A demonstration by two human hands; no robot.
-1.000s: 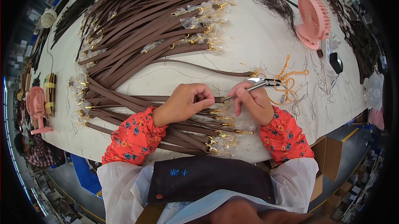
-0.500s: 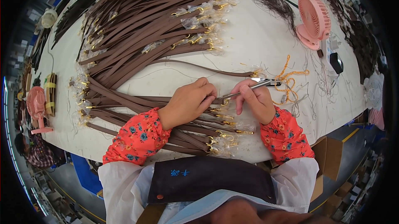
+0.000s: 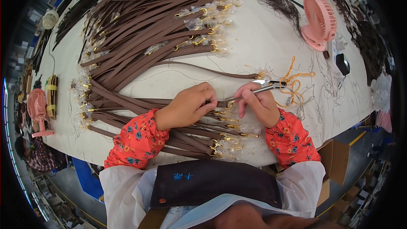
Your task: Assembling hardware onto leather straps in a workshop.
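While left hand (image 3: 188, 109) pinches flat brown leather strap (image 3: 169, 101) near its gold clasp end, right hand (image 3: 258, 101), at 3 o'clock, grips silver metal snips (image 3: 265, 87). Step, as judged: trimming strap end. Next: steady, close cut.

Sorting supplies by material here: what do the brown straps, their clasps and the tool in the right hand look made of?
Brown straps: likely leather or faux leather, matte, flat and limp. Clasps: gold-toned metal, shiny, in clear plastic wrap. Tool in the right hand: silvery metal, glinting.
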